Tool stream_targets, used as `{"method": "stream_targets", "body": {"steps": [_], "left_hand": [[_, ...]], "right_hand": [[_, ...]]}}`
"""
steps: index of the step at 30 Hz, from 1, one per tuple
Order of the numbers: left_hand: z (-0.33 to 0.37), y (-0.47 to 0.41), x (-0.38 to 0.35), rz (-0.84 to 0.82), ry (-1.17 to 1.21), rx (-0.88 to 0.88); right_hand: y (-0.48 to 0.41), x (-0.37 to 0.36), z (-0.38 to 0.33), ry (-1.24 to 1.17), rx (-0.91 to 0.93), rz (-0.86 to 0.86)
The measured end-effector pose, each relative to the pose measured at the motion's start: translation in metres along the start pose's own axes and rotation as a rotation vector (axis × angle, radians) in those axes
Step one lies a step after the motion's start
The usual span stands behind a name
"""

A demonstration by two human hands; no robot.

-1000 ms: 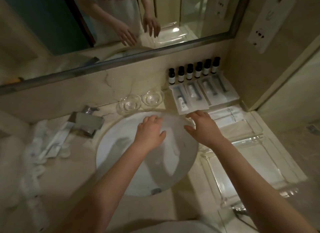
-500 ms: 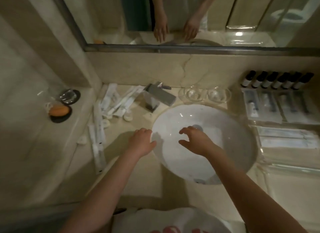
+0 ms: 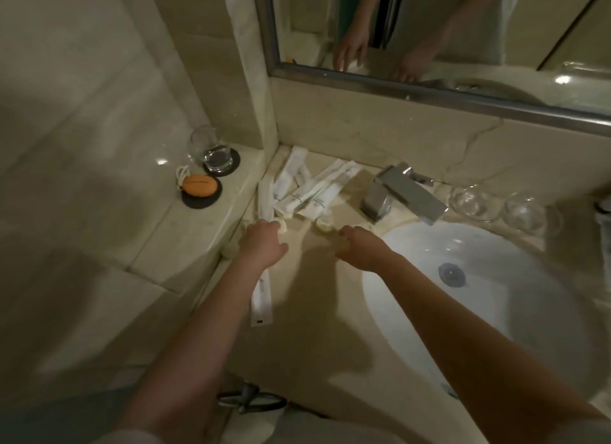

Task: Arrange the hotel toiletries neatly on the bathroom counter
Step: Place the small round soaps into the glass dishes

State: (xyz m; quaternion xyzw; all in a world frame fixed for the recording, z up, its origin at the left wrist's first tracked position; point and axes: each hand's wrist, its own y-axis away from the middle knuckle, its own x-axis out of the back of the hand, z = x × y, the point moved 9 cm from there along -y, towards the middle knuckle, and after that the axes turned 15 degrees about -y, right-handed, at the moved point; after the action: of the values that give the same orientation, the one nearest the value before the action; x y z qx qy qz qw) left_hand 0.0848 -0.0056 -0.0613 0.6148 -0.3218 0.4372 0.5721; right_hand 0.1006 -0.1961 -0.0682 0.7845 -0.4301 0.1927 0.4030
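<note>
Several white sachets (image 3: 307,186) just beyond both empty hands.

We could not tell whether the left hand (image 3: 263,245) touched the small round item (image 3: 282,227) at its fingertips; the fingers hid most of it. The same hand and forearm covered the upper end of a long sachet (image 3: 262,300). Print on the sachets (image 3: 309,187) by the tap was too small to read. The right hand (image 3: 358,250) was blurred, its grip unclear. The right edge cut off a dark object (image 3: 604,205), and the basin (image 3: 496,298) ran out of view there.
</note>
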Motion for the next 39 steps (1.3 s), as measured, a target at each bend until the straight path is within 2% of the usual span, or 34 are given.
{"method": "stream_targets", "body": {"steps": [7,14,22,31,39], "left_hand": [[-0.005,-0.037,-0.004,0.086,-0.081,0.106],[-0.008,-0.053,-0.006,0.162,-0.123,0.106],[-0.006,-0.052,-0.001,0.195,-0.049,0.076],[0.029,-0.015,0.020,0.256,0.052,-0.012],[0.083,0.035,0.029,0.203,0.304,-0.130]], "right_hand": [[-0.050,-0.011,-0.012,-0.007,-0.025,0.105],[-0.073,-0.014,-0.008,-0.007,-0.040,0.212],[-0.076,-0.007,-0.002,-0.090,0.036,0.160],[-0.024,0.026,-0.003,-0.260,0.170,0.253],[0.056,0.064,0.032,-0.409,0.190,0.384]]}}
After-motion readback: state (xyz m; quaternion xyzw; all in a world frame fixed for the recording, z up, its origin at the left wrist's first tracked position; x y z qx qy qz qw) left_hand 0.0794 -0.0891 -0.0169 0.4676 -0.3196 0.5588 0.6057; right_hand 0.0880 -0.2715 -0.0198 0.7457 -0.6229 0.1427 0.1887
